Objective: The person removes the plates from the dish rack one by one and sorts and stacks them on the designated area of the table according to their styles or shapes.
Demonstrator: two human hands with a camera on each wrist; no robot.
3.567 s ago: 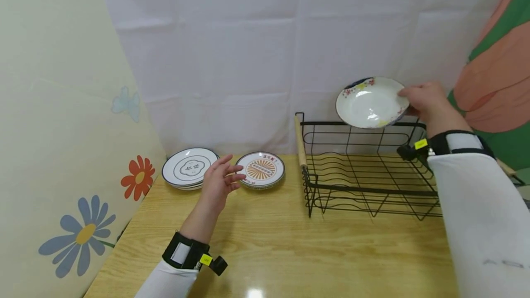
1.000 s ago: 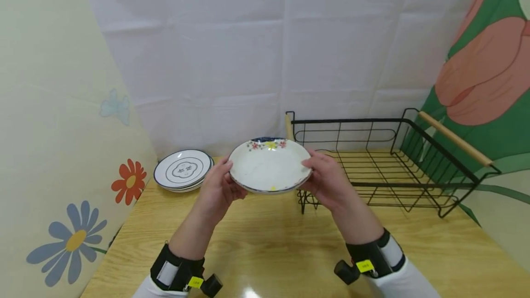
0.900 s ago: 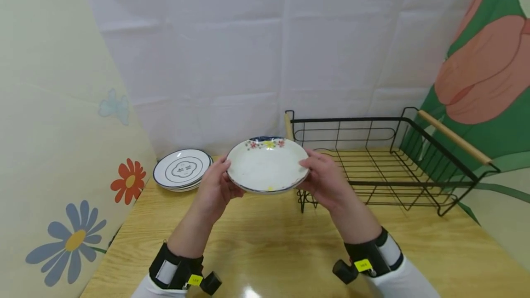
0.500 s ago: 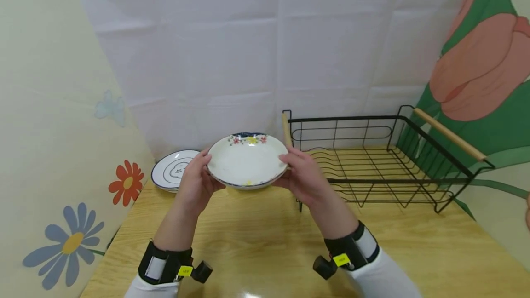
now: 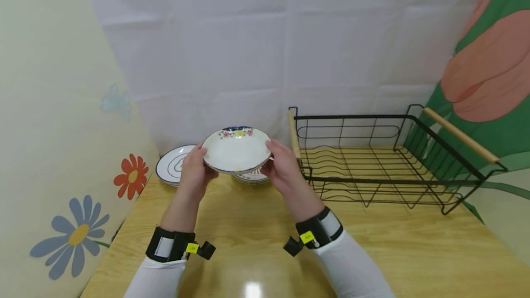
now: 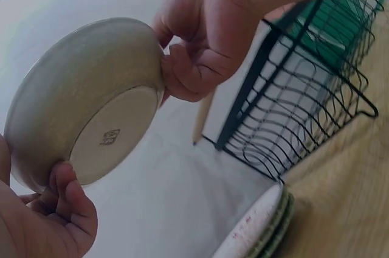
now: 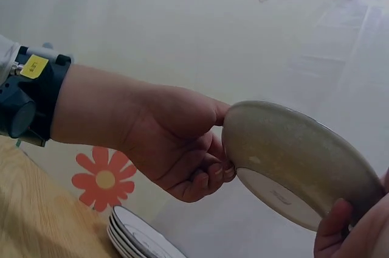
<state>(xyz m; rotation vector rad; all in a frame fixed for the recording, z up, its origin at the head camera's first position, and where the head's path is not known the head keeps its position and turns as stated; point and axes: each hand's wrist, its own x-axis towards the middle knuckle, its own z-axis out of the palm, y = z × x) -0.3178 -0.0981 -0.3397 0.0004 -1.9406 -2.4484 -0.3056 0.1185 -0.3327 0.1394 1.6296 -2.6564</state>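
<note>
Both hands hold up a deep white plate (image 5: 238,151) with a dark rim and red, yellow and blue flowers. On its left side the left hand (image 5: 193,169) grips the rim, thumb on top and fingers beneath. The right hand (image 5: 283,165) pinches the opposite side the same way. Its underside, with a small stamp, faces the left wrist view, where curled fingertips (image 6: 64,176) press near the foot ring. Below and behind the plate, a stack of sunburst-patterned plates (image 5: 253,179) is partly hidden. Left of it lies a stack of blue-rimmed white plates (image 5: 167,169), overlapped by the left hand.
A black wire dish rack (image 5: 385,181) with wooden handles stands on the wooden table (image 5: 244,229) at the right. A white cloth (image 5: 232,49) hangs behind, and a flower-printed wall (image 5: 54,128) borders the left side.
Earlier the right hand alone held the plate above the rack while the left was open. The left hand then took its other side, and both have carried it left, over the sunburst stack.
</note>
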